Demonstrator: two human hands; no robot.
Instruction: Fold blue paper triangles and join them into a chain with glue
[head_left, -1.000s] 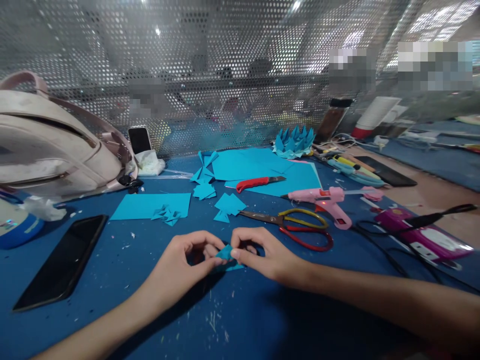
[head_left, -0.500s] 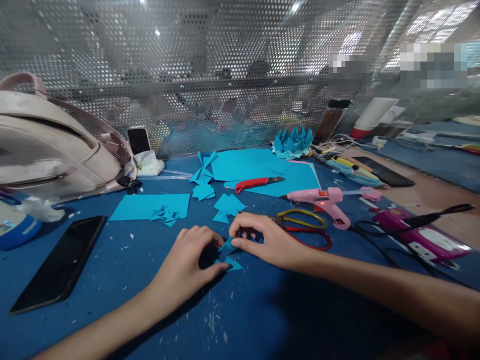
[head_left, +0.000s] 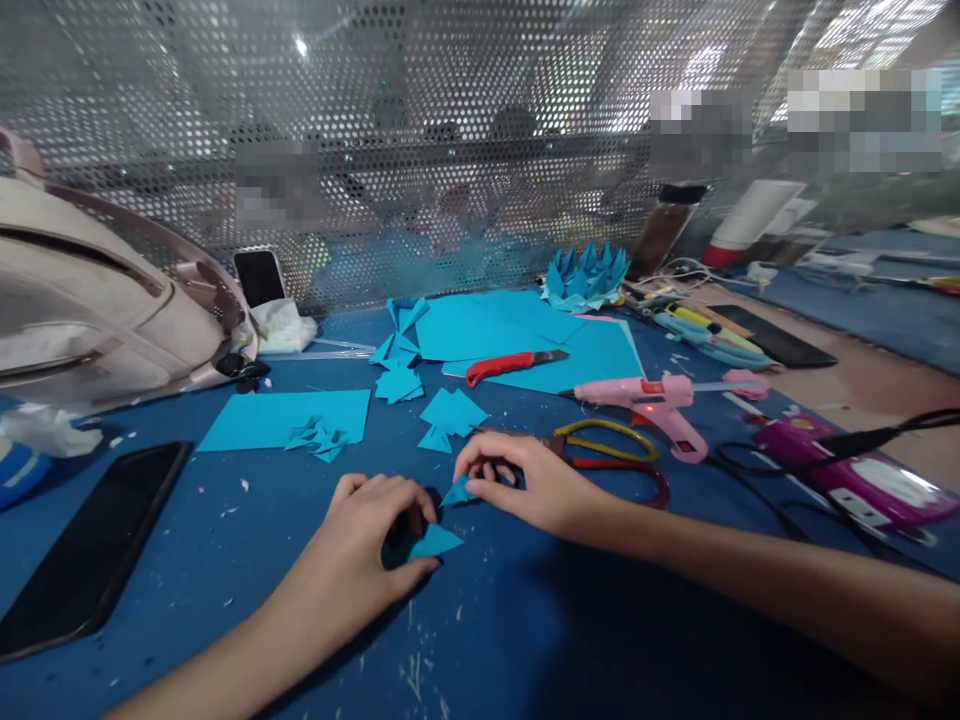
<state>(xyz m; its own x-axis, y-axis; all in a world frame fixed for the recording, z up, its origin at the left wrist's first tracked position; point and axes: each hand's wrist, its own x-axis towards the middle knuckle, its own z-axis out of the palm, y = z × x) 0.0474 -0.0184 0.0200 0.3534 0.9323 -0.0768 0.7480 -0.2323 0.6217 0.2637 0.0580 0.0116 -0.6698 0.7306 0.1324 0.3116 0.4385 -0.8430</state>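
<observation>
My right hand (head_left: 525, 480) pinches a small folded blue paper piece (head_left: 456, 492) between thumb and fingertips, just above the blue table. Close by on the left, my left hand (head_left: 382, 530) curls its fingers and thumb around a blue paper triangle (head_left: 436, 541), whose point sticks out toward the right. The two pieces are apart by a small gap. Behind my hands lie cut blue paper squares (head_left: 453, 412) and a small cluster of folded blue points (head_left: 319, 436). Scissors (head_left: 611, 440) with yellow and red handles rest partly behind my right hand.
A pink glue gun (head_left: 660, 400) with its cable lies at right, near a purple box (head_left: 847, 470). A red-handled cutter (head_left: 510, 368) rests on blue sheets (head_left: 495, 325). Farther back stands a spiky folded-paper piece (head_left: 585, 278). At left are a phone (head_left: 94, 545) and a bag (head_left: 97, 300).
My left hand has drawn slightly left and down with the triangle, widening the gap to the piece in my right hand. The view has shifted a little.
</observation>
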